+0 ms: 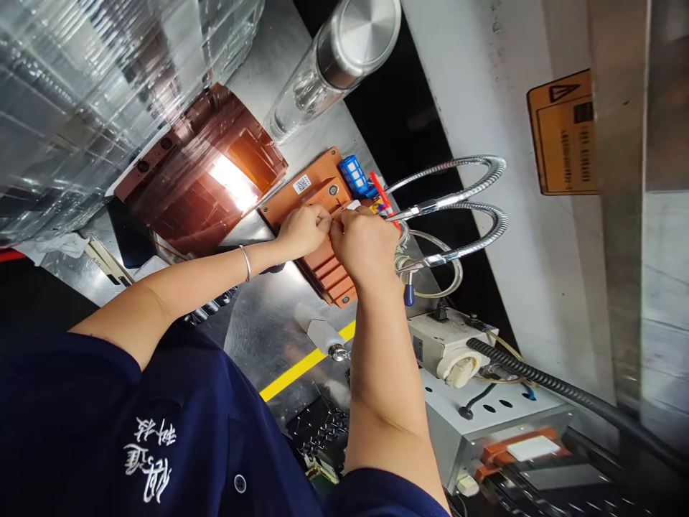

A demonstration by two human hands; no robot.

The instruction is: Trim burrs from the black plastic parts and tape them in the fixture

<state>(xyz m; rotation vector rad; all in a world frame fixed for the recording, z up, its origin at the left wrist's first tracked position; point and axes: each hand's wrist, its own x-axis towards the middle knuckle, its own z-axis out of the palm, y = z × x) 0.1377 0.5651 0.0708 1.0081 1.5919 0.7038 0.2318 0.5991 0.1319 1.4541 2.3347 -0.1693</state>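
My left hand [305, 230], with a silver bangle [245, 263] on its wrist, is closed with fingertips pinched together over an orange-brown fixture block [317, 188]. Close against it, my right hand [367, 243] is also closed in a pinch. Whatever lies between the fingertips is hidden. A small white piece [352, 205] shows just beyond my right fingers. The block carries a QR label [302, 184] and ribbed steps on its near side. At its far end are a blue part [353, 176] and a red lever [381, 194].
Flexible metal hoses [484, 208] curve out right of the block. A glass bottle [306, 90] with a steel cap stands behind. Amber film [215, 172] and stacked clear trays [97, 86] are at left. A grey machine box [484, 409] sits lower right; yellow tape [301, 370] crosses the metal table.
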